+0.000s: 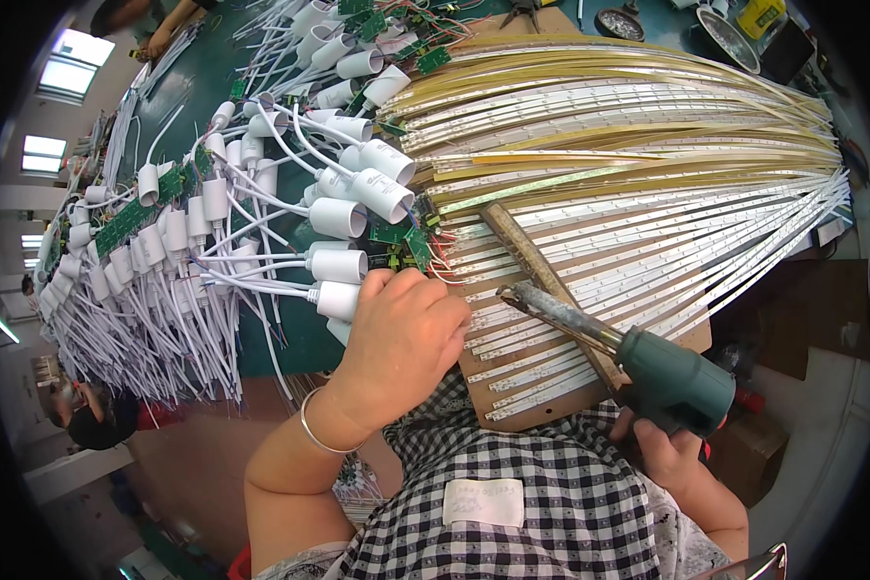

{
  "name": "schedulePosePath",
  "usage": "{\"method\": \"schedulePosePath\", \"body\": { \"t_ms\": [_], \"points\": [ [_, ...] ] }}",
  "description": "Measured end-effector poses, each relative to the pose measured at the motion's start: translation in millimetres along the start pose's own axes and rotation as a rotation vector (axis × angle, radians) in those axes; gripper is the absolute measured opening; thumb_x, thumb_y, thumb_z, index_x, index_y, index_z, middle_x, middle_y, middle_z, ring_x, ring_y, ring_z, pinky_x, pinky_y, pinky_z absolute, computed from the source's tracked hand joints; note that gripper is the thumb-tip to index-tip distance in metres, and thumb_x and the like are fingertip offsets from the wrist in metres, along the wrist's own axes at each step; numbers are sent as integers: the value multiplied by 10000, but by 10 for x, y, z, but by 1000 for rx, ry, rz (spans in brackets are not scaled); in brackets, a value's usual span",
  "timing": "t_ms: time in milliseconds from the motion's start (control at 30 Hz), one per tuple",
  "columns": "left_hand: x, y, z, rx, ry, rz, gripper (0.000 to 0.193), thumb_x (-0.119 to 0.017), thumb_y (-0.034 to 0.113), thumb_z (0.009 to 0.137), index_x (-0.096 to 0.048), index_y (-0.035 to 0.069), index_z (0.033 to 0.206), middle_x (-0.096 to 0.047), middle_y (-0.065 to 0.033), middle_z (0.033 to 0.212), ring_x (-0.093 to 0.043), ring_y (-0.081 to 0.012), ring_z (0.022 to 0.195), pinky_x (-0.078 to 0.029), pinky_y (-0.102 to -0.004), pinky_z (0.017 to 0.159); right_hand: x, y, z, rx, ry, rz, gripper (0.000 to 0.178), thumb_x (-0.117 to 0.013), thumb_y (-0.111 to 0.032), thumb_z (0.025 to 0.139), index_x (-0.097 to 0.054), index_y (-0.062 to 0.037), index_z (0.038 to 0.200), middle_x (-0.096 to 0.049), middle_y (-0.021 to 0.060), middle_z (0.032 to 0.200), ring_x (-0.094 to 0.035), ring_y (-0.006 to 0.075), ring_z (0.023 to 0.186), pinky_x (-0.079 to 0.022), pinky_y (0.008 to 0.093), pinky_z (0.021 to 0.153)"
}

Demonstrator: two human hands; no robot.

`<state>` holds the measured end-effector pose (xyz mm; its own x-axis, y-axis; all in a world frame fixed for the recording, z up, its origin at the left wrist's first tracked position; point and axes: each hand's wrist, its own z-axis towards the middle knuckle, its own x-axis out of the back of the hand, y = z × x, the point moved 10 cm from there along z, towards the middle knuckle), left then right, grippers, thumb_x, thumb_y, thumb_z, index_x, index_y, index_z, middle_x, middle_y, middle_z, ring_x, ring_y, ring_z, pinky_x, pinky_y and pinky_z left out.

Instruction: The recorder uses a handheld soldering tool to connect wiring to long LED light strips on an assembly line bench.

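My left hand (406, 333), a bangle on its wrist, is curled closed at the left ends of the white LED strips (590, 261). What its fingers pinch is hidden. Just beyond its knuckles are a small green circuit board (419, 248) with red and white wires, and white cylindrical lamp sockets (338, 218). In my right hand (672, 449) is a dark green soldering gun (681, 382). Its metal nose points up and left over the strips, its tip apart from my left hand. A worn flat bar (536, 253) lies slantwise across the strips, partly behind the gun.
The strips fan out over a brown board (691, 338) near my checked apron. Many corded sockets and a long green circuit panel (140, 208) cover the left of the green table (304, 343). Pliers (524, 12) and a metal dish (621, 23) sit at the far edge. Other people work at left.
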<state>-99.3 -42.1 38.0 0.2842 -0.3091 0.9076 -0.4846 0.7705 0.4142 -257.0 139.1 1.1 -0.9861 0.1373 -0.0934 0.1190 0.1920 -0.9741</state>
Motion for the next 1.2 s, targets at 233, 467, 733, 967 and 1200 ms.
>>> {"method": "schedulePosePath", "body": {
  "t_ms": [233,467,733,967,1200],
  "points": [
    [23,10,-6,-10,29,-15,94,-677,71,692,-621,107,757,-557,-9,743,-534,-214,784,-370,-351,777,-19,-11,-11,33,-33,-17,551,-518,-83,862,-331,17,1370,-505,185,1266,-602,237,780,-532,334,659],
    [24,18,-12,-22,47,-10,100,-684,70,687,-617,105,752,-555,-12,737,-534,-215,780,-374,-350,775,-16,-38,3,6,80,66,472,-540,-45,852,-415,53,1296,-572,134,1021,-611,186,735,-518,296,666],
    [37,32,-25,-37,56,-5,107,-700,72,698,-614,98,755,-554,-16,738,-536,-219,779,-383,-352,773,-32,13,-62,25,7,-11,543,-525,-88,858,-359,10,1365,-510,179,1295,-609,229,749,-528,329,651],
    [41,40,-30,-33,59,-2,110,-707,69,703,-619,89,766,-567,-21,751,-544,-223,789,-390,-354,777,11,-19,-52,-1,146,105,444,-550,-21,838,-444,68,1260,-598,122,918,-616,172,714,-518,283,672],
    [31,22,-74,-32,36,6,130,-716,73,704,-633,88,804,-585,-30,801,-557,-233,837,-395,-368,810,-23,15,-87,63,19,7,567,-520,-73,833,-345,16,1364,-507,194,1275,-614,234,741,-536,327,643]
  ]
}}
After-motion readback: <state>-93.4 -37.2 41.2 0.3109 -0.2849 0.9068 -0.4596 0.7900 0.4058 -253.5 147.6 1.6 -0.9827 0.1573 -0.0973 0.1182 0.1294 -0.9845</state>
